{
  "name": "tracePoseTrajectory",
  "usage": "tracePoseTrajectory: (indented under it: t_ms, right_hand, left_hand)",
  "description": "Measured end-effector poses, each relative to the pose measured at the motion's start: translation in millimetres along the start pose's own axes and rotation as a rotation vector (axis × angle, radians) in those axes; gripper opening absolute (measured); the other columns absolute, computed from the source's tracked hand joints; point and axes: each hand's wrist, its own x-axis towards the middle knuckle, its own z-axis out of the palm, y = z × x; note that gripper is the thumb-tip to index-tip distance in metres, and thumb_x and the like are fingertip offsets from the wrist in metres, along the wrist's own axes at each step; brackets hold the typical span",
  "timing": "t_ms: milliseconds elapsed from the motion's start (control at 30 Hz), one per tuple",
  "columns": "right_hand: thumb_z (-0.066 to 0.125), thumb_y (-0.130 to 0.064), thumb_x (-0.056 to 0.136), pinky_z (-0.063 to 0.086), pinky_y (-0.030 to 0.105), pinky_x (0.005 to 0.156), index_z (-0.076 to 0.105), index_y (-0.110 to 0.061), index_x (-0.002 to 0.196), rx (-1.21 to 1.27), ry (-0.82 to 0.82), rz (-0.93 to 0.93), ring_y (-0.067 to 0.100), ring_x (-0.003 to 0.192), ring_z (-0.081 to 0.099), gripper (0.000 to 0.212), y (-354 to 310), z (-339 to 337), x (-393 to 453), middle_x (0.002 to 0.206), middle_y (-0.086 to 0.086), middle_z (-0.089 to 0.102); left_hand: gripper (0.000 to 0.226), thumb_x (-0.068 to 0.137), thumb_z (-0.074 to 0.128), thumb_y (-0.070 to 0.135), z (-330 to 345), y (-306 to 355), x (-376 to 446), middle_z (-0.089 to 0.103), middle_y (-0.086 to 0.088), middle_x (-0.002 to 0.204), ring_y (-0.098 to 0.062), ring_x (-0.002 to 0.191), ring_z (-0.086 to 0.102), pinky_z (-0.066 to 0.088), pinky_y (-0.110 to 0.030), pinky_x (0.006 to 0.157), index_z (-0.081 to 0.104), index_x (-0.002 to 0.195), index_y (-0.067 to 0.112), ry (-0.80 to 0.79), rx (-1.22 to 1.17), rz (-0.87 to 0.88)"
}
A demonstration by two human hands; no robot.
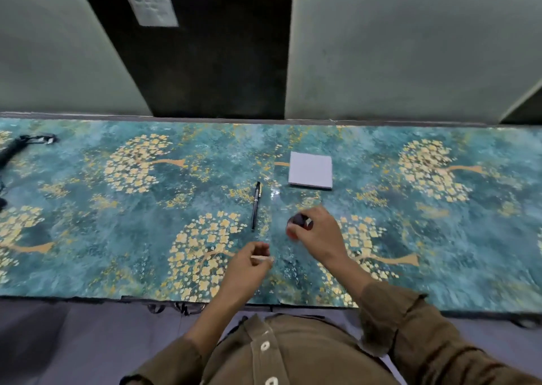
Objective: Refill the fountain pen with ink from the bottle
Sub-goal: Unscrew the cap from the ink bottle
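Left hand [249, 267] hovers low over the near part of the table [88, 238], fingers curled, thumb and forefinger pinching a thin pale stick [262, 257] that lies level and points right; what the stick is cannot be told; its arm comes up from a rolled brown sleeve [164, 364]. Far off to the left, by the table's edge, lies a black strap [26, 141]; the table itself wears a teal cloth printed with gold trees. Just beyond the left hand and a little right of it the pen [256, 206] lies alone on the cloth, black, capped, running nearly straight away from the person, touched by neither hand. Right of the pen the right hand [316, 235] is curled round the bottle [300, 221], a small dark thing with a pale label, fingers over its top and sides; blur hides whether the bottle stands on the cloth or is lifted, and whether its cap is on. Beyond that hand, near the middle of the table and well apart from pen and bottle, a white pad [311, 170] lies flat; behind the table stand pale green panels [410, 47] with a dark gap between them.
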Motion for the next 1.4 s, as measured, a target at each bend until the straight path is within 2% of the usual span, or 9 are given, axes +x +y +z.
tracePoseTrajectory:
  t_ms: [100, 233, 367, 500, 700, 900, 1100, 1233, 1400]
  right_hand:
    - [0.078, -0.036, 0.078, 0.050, 0.029, 0.077, 0.072, -0.017, 0.102, -0.007, 0.046, 0.096, 0.015, 0.086, 0.058, 0.031, 14.6, -1.2, -43.1, 0.094, -0.004, 0.057]
    - [0.081, -0.033, 0.078, 0.049, 0.028, 0.079, 0.071, -0.016, 0.110, 0.008, 0.117, 0.185, 0.016, 0.088, 0.058, 0.037, 19.8, 8.8, -74.6, 0.097, -0.003, 0.056]
    - [0.078, -0.034, 0.081, 0.052, 0.034, 0.079, 0.070, -0.018, 0.116, -0.006, 0.165, 0.203, 0.019, 0.088, 0.060, 0.040, 17.5, 17.6, -81.1, 0.103, 0.000, 0.058]
    - [0.076, -0.040, 0.082, 0.053, 0.033, 0.081, 0.067, -0.020, 0.118, -0.003, 0.177, 0.194, 0.017, 0.090, 0.061, 0.042, 17.3, 21.4, -82.3, 0.106, -0.001, 0.058]
    - [0.083, -0.041, 0.073, 0.053, 0.033, 0.073, 0.067, -0.019, 0.094, 0.033, 0.211, 0.129, 0.014, 0.079, 0.062, 0.034, 29.4, 6.8, -78.4, 0.088, -0.003, 0.067]
    - [0.079, -0.042, 0.078, 0.056, 0.034, 0.067, 0.072, -0.014, 0.099, -0.118, 0.113, -0.185, 0.019, 0.077, 0.066, 0.035, 42.9, -6.3, -65.4, 0.086, 0.001, 0.071]
    - [0.074, -0.032, 0.085, 0.056, 0.033, 0.080, 0.070, -0.021, 0.120, -0.077, -0.215, -0.329, 0.017, 0.093, 0.064, 0.037, 55.8, -26.9, -47.3, 0.103, -0.001, 0.071]
    - [0.070, -0.025, 0.082, 0.042, 0.014, 0.076, 0.071, -0.026, 0.119, -0.023, -0.405, -0.322, 0.007, 0.088, 0.056, 0.037, 52.9, -37.1, -27.1, 0.102, -0.006, 0.063]
    - [0.079, -0.034, 0.079, 0.039, 0.016, 0.066, 0.060, -0.020, 0.107, -0.016, -0.437, -0.333, 0.007, 0.079, 0.051, 0.037, 50.8, -34.4, -19.5, 0.096, -0.006, 0.058]
  left_hand:
    - [0.038, 0.086, 0.075, 0.023, 13.0, 8.3, 16.5, 0.064, 0.012, 0.113, -0.007, 0.083, 0.065, 0.057, -0.026, 0.070, 0.059, 0.120, 0.024, -0.152, 0.133, 0.087]
    - [0.063, 0.075, 0.083, 0.026, 32.6, 5.4, 33.5, 0.055, 0.009, 0.118, -0.009, 0.097, 0.064, 0.054, -0.025, 0.078, 0.053, 0.130, 0.021, -0.297, 0.330, 0.249]
    - [0.054, 0.076, 0.073, 0.029, 46.6, 0.5, 40.8, 0.060, 0.003, 0.121, -0.015, 0.106, 0.061, 0.052, -0.034, 0.087, 0.056, 0.127, 0.025, -0.341, 0.463, 0.378]
    - [0.045, 0.081, 0.066, 0.024, 50.1, 0.3, 46.8, 0.064, 0.002, 0.124, -0.019, 0.108, 0.062, 0.050, -0.033, 0.085, 0.059, 0.126, 0.027, -0.316, 0.503, 0.397]
    - [0.051, 0.071, 0.065, 0.034, 48.9, 6.6, 50.0, 0.073, 0.002, 0.118, -0.021, 0.106, 0.067, 0.053, -0.035, 0.085, 0.068, 0.122, 0.030, -0.287, 0.476, 0.404]
    - [0.055, 0.067, 0.065, 0.037, 49.8, 5.4, 50.2, 0.076, 0.006, 0.111, -0.016, 0.100, 0.070, 0.057, -0.036, 0.081, 0.069, 0.122, 0.036, -0.280, 0.434, 0.363]
    - [0.044, 0.069, 0.075, 0.043, 52.4, 7.6, 45.5, 0.077, 0.008, 0.089, -0.007, 0.076, 0.069, 0.057, -0.037, 0.071, 0.069, 0.113, 0.043, -0.309, 0.334, 0.314]
    - [0.040, 0.068, 0.083, 0.031, 56.1, 2.9, 46.0, 0.077, 0.007, 0.085, -0.014, 0.077, 0.072, 0.058, -0.040, 0.072, 0.074, 0.105, 0.038, -0.286, 0.268, 0.242]
    - [0.043, 0.073, 0.083, 0.026, 60.6, -2.7, 44.5, 0.078, 0.004, 0.100, -0.006, 0.093, 0.072, 0.057, -0.028, 0.083, 0.074, 0.115, 0.029, -0.250, 0.196, 0.206]
